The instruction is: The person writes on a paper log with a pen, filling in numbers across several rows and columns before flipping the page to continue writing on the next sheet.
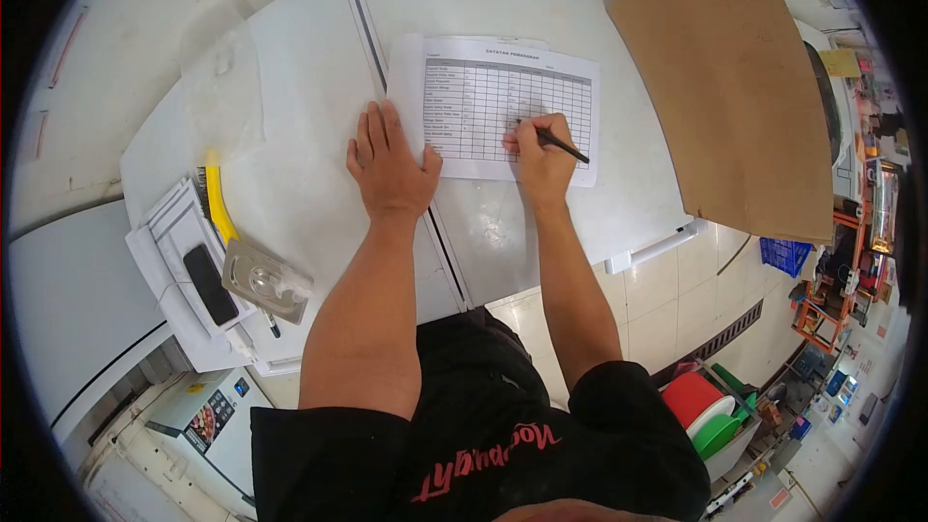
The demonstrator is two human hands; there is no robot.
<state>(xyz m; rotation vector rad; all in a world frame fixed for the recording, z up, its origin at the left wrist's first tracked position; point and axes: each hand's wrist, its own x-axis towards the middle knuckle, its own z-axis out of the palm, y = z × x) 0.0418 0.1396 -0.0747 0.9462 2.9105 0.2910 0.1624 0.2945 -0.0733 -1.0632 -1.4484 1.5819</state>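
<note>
A printed form (503, 87) with a table of rows and columns lies on the white surface (503, 251), on top of other sheets. My right hand (543, 157) rests on the form's lower right part, its fingers closed around a black pen (565, 145). The pen's tip end points toward the middle of the table grid. Flat at the form's left edge is my left hand (391, 159), with fingers spread, the thumb on the paper and the other fingers along its margin.
Left on the surface are a black phone (210, 283) on papers, a metal lid (266, 278), a yellow-handled brush (220, 198) and a clear plastic bag (222, 87). A large cardboard sheet (725, 87) stands at the right. Colored lids (692, 400) sit lower right.
</note>
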